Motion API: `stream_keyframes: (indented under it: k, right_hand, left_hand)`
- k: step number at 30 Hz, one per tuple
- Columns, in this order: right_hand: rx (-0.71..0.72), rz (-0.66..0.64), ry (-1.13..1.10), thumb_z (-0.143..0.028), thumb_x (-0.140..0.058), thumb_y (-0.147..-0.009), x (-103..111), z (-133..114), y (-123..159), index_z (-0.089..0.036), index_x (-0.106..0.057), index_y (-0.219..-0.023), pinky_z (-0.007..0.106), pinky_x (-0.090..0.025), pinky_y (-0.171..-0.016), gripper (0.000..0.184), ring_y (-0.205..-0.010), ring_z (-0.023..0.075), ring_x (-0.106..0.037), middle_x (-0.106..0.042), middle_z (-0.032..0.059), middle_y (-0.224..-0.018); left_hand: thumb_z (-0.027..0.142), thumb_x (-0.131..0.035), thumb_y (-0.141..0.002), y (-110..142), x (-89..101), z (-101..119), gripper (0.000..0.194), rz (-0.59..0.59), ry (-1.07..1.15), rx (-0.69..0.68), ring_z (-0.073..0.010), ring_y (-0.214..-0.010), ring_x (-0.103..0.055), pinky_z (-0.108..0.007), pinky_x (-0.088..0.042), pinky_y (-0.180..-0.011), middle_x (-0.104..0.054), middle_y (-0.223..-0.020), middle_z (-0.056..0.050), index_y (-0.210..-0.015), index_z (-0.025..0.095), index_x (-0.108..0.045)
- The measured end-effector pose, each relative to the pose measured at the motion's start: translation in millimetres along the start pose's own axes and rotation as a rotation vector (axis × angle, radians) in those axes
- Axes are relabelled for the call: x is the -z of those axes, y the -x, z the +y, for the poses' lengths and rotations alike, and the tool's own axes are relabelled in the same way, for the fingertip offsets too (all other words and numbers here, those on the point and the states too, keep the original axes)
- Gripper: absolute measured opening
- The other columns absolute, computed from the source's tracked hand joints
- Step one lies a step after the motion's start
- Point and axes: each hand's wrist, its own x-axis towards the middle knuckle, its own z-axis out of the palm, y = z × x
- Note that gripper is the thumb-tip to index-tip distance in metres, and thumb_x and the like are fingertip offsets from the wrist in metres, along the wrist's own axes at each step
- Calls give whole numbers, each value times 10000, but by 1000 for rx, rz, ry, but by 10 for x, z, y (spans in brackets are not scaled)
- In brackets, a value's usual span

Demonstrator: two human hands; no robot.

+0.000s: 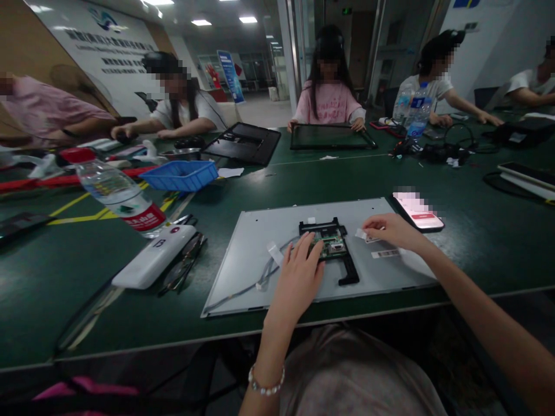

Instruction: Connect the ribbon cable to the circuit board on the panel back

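A flat grey display panel (243, 254) lies on the table in front of me. My left hand (303, 263) rests with fingers spread on a green circuit board (332, 245) set in a black plastic bracket (350, 271). A grey cable (264, 274) runs from beside the board to the panel's near left corner, with white tape (274, 253) on it. Right of the board, my right hand (390, 230) pinches a small white piece of tape (361, 233) just over the panel. A barcode label (385, 254) is stuck below that hand.
Beyond the panel's far right corner lies a lit phone (418, 211). To the left are a white power bank (156, 257), glasses (186, 260), a leaning water bottle (125, 196) and a blue tray (184, 176). Across the table, a person holds a black frame (333, 147).
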Motion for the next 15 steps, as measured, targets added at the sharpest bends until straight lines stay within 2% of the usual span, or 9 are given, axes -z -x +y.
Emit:
stream_keyframes:
  k: [4,7,11,15]
  right_hand:
    - [-16,31,82,-303,-556,-843,25,42,32,-197,-714,-872,318,-482,-705,193,-756,188,-642,-725,60,-843]
    - [2,70,145,-312,-552,-849,-1,63,53,-203,-711,-893,333,-487,-732,198,-781,193,-636,-708,68,-895]
    - [41,180,243,-296,-545,-859,-34,14,114,-181,-690,-977,343,-494,-760,220,-804,192,-629,-660,94,-1004]
    - [141,141,262,-298,-546,-876,-73,-83,215,-207,-676,-1018,345,-481,-842,213,-941,207,-617,-647,78,-1057]
  left_hand:
    - [226,-461,-912,115,94,-72,421,91,-67,109,-252,-1366,-345,-510,-237,-1134,-438,-1441,-91,-1332,209,-441]
    - [262,-505,-891,255,163,-191,412,60,-87,191,-269,-1298,-438,-520,-282,-1104,-524,-1364,-91,-1298,203,-479]
    - [275,-513,-885,361,229,-298,345,-1,-90,213,-259,-1182,-547,-495,-352,-1060,-598,-1275,-90,-1218,192,-556]
    - [233,-458,-909,330,242,-316,285,2,-103,194,-238,-1100,-602,-443,-411,-1020,-653,-1191,-88,-1137,171,-618]
